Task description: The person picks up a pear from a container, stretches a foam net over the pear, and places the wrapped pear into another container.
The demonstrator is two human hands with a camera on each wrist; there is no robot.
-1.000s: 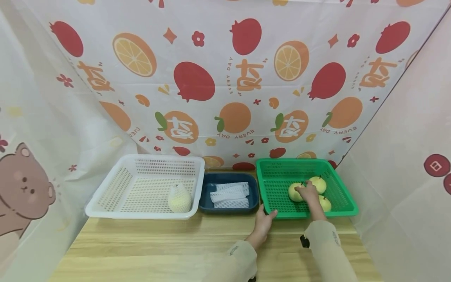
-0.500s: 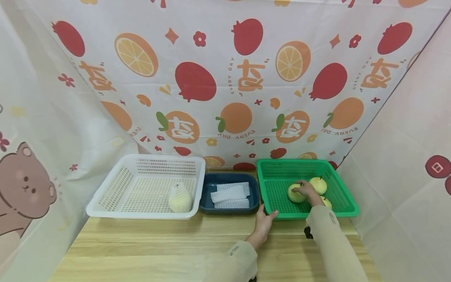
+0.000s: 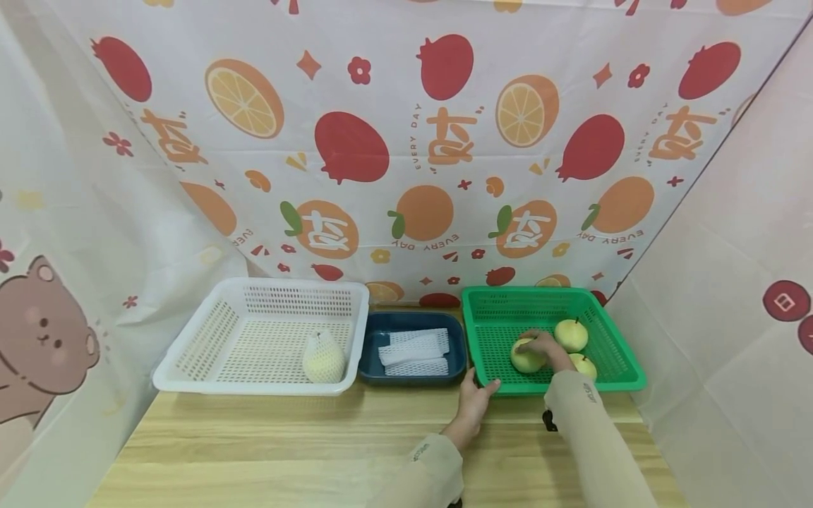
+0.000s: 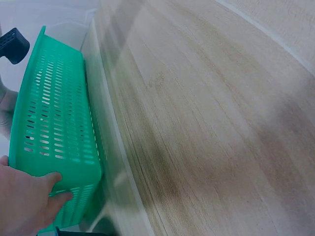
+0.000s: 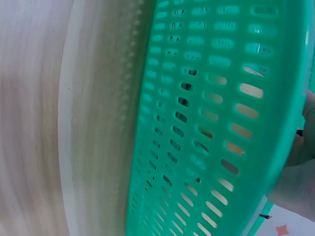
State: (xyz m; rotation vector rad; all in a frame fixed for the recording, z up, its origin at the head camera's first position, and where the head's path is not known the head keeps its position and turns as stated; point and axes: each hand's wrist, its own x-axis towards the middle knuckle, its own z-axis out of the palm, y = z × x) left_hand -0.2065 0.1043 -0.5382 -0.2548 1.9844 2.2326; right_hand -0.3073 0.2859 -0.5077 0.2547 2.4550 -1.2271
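Note:
In the head view my right hand (image 3: 545,347) grips a round yellow pear (image 3: 526,360) low inside the green basket (image 3: 625,363). Its fingers cover the top of the fruit. Two more yellow pears with dark stems lie to the right: one pear (image 3: 571,335) behind, and another pear (image 3: 584,366) partly hidden by the right forearm. My left hand (image 3: 475,403) holds the basket's near left corner, its thumb against the outer front wall. The left wrist view shows that hand (image 4: 24,199) on the corner. In the right wrist view the basket wall (image 5: 211,123) hides most of the right hand.
A dark blue tray (image 3: 363,374) with several white foam net sleeves (image 3: 416,351) stands left of the green basket. Further left, a white basket (image 3: 254,387) holds one pear in a foam net (image 3: 324,358). Fruit-printed cloth (image 3: 406,155) hangs behind the wooden table (image 3: 286,451).
My right hand has shifted slightly left and toward the front of the green basket, moving the pear with it. The pear's stem no longer shows. My left hand stays on the basket corner.

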